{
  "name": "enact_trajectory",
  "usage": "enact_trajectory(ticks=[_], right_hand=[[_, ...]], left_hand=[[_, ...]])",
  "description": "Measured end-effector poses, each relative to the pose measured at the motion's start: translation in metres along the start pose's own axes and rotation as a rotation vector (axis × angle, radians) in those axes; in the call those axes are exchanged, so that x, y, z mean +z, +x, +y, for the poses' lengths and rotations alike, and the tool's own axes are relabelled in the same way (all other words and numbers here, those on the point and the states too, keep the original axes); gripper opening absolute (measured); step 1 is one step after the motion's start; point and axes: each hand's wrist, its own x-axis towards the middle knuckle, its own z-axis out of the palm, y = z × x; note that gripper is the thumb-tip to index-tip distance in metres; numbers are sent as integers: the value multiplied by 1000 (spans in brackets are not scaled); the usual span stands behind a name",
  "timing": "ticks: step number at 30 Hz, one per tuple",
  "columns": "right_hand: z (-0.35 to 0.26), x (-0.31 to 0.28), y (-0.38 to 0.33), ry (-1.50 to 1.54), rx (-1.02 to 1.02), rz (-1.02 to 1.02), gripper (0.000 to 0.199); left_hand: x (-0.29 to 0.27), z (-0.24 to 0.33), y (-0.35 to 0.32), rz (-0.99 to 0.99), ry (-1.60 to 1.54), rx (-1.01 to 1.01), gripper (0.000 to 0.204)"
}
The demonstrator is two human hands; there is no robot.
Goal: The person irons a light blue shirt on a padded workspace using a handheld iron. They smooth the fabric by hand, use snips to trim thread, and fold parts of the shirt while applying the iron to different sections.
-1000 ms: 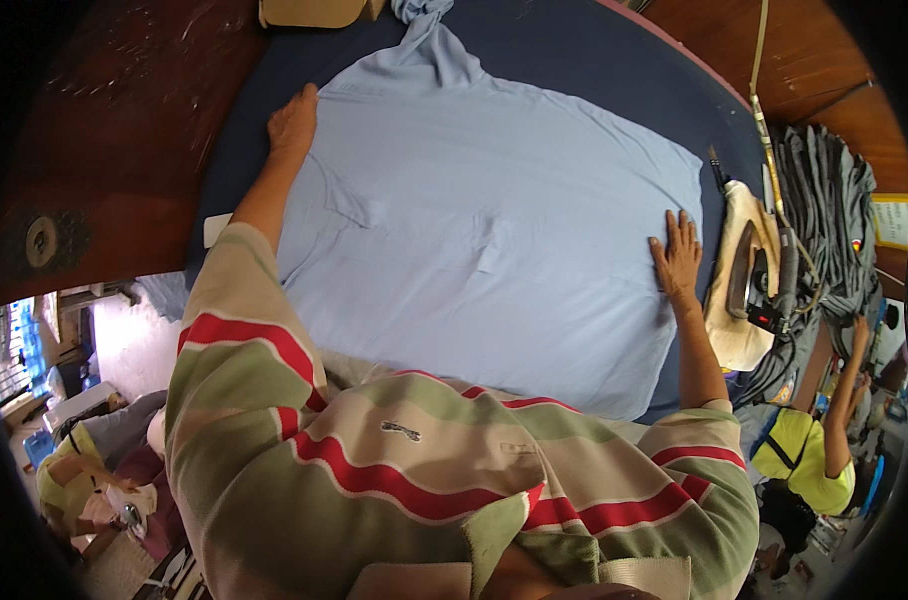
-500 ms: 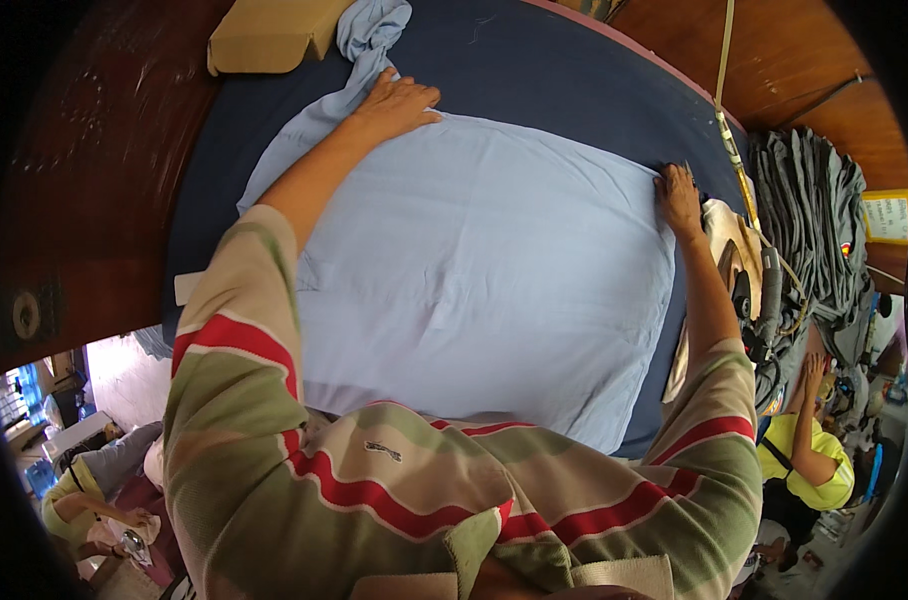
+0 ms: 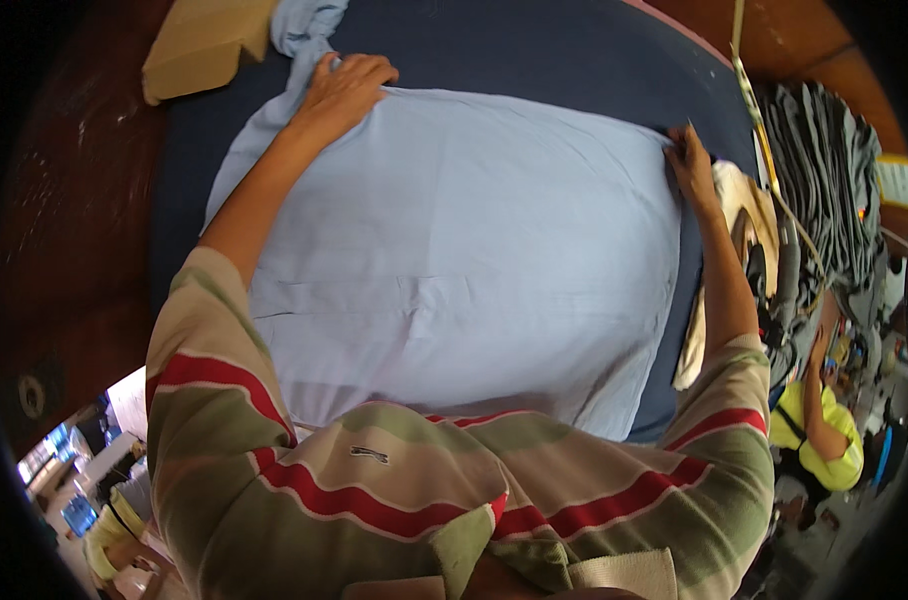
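A light blue garment (image 3: 474, 220), shirt-like, lies spread over a dark navy padded table (image 3: 534, 50), with a few creases toward my body. Its far left part narrows into a twisted bunch (image 3: 307, 28). My left hand (image 3: 346, 95) is closed on the garment's far edge beside that bunch, its fingers bent over the cloth. At the far right corner my right hand (image 3: 691, 168) pinches the same cloth between thumb and fingers. The near edge of the garment runs under my chest and is hidden there.
A brown cardboard box (image 3: 199, 50) sits at the far left. To the right are a beige cloth (image 3: 744, 205), a hanging cord (image 3: 752, 105) and a stack of dark grey garments (image 3: 829, 170). A person in a yellow top (image 3: 824, 430) is at the lower right; another person (image 3: 119, 535) is lower left.
The view has shifted, so the box and table sit further left. Both hands stay on the far edge of the garment, which lies flatter, with its creases changed near my body.
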Motion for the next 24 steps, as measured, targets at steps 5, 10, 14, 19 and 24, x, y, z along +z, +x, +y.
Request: enact_trajectory(ticks=[5, 10, 14, 19, 24], right_hand=[[-30, -14, -75, 130, 59, 312, 30], [-78, -40, -194, -49, 651, 186, 27], [-96, -25, -234, -158, 703, 111, 25], [-94, -12, -240, -199, 512, 180, 20], [-95, -11, -244, -242, 565, 190, 18]], left_hand=[[-22, 68, -77, -66, -246, 128, 28], [-50, 138, -153, -236, -388, -17, 25], [-45, 155, -164, -208, -433, -154, 13], [-44, 149, -165, -241, -404, -145, 8], [-48, 152, -165, -193, -420, -141, 8]])
